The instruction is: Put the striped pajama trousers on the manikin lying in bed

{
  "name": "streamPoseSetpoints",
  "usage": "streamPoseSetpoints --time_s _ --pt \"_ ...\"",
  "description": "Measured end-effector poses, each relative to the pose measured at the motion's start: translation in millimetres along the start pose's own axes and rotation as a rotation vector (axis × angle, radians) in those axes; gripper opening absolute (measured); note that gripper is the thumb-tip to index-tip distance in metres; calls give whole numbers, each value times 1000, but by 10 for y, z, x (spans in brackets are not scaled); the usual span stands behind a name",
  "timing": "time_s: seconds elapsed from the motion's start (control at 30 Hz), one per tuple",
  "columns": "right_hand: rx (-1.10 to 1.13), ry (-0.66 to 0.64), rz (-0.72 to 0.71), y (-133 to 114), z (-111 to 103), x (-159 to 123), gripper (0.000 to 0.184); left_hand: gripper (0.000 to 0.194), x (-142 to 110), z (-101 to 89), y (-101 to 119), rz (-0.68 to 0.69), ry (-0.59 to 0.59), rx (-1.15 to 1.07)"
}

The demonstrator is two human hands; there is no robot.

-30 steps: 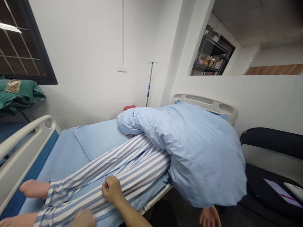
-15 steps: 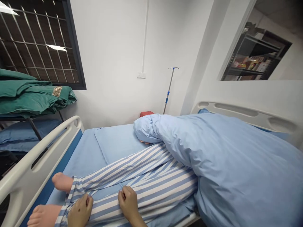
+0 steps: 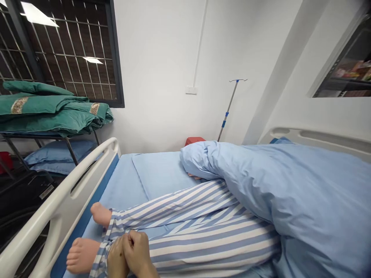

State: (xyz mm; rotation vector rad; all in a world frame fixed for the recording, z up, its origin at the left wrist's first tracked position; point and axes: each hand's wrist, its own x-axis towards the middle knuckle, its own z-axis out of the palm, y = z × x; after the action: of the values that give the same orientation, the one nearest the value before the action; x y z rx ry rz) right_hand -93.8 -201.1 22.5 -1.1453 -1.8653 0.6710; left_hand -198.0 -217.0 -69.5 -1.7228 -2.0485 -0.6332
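Observation:
A figure in blue-and-white striped trousers lies on a hospital bed, its upper body under a light blue quilt. Two bare feet point toward the white footboard. My left hand and my right hand are pressed side by side on the near trouser leg just above the ankle. Both have their fingers curled into the striped cloth at the cuff. A small part of the figure's hand shows under the quilt's edge.
A rack at the left holds folded green blankets above a blue pillow. An IV pole and a red object stand by the far wall. A barred window is at upper left. The white headboard is at the right.
My view has swung left toward the foot of the bed. Both hands have slid down the trouser leg toward the ankle and come together; earlier they were apart.

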Motion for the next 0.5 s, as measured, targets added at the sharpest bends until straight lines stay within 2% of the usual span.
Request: streamPoseSetpoints --time_s 0.1,0.2,0.33,0.43,0.5 --pt "-13 18 46 133 177 -39 37 28 -65 120 -70 -21 48 -84" --pt "-5 27 57 257 249 -63 38 27 -39 92 -66 -106 25 -243" --pt "153 7 95 285 226 -13 42 24 199 -199 104 -347 -23 -551" --pt "256 10 115 299 207 25 45 37 388 -418 265 -478 -71 -709" --pt "267 19 132 322 220 25 47 44 432 -472 316 -538 -105 -739"
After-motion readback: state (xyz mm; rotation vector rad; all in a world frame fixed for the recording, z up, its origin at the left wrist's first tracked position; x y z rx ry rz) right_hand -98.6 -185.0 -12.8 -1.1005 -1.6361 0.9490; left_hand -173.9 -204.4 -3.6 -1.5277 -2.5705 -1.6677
